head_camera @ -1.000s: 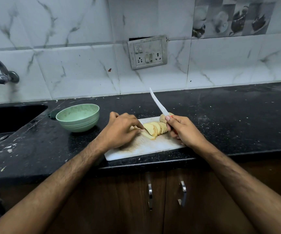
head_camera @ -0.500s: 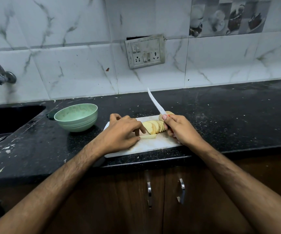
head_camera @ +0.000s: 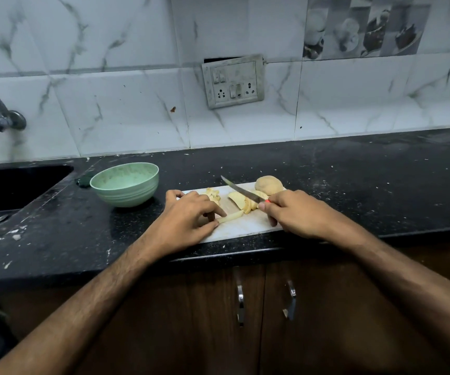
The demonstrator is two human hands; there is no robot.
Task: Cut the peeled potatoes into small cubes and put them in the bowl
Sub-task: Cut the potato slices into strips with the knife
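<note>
- The left hand (head_camera: 188, 220) rests at the near left of the cutting board (head_camera: 245, 227), forefinger and thumb pinching one potato slice (head_camera: 230, 216) lying flat. Best to keep those fingertips tucked back before the blade comes down.
- The right hand (head_camera: 297, 212) is clamped on the knife (head_camera: 241, 191), whose blade slants over the leaning sliced potato (head_camera: 242, 201). Cut the flat slice into strips, then across.
- Cut pieces (head_camera: 213, 194) lie further left; a whole potato (head_camera: 268, 184) waits at the far right corner.
- The bowl (head_camera: 125, 184) stands on the bench (head_camera: 353, 180), left of the board; no cubes show inside it.
</note>
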